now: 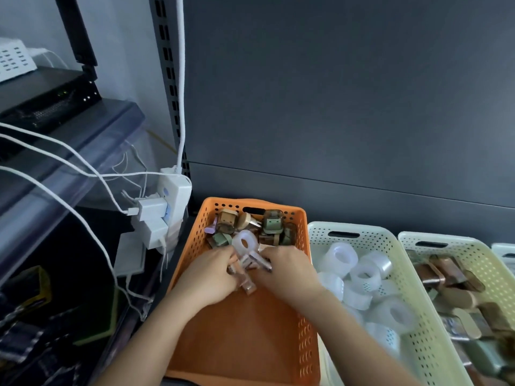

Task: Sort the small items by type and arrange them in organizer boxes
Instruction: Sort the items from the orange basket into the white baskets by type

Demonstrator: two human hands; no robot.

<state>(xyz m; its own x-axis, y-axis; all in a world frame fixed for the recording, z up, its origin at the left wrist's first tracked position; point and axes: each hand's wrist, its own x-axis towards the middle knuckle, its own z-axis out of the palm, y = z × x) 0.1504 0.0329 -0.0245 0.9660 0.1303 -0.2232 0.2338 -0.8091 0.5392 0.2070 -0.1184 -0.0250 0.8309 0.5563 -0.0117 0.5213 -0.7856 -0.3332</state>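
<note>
Nearest me, my two forearms reach up into the orange basket [250,335], whose near half is bare floor. My left hand [209,274] and right hand [289,270] meet in the middle, fingers curled, both gripping a blurred bunch of small clear pieces [252,267]. One piece sticks out below the hands with its long axis pointing back at me. Just beyond the fingers a clear tape roll [245,243] stands on edge, its hole facing me, and brown and green pieces [271,222] are heaped against the far wall. Just beside it on my right, the white basket [320,232] holds more tape rolls [341,256]. Next along, the pale yellow basket [457,247] holds brown items [446,270].
</note>
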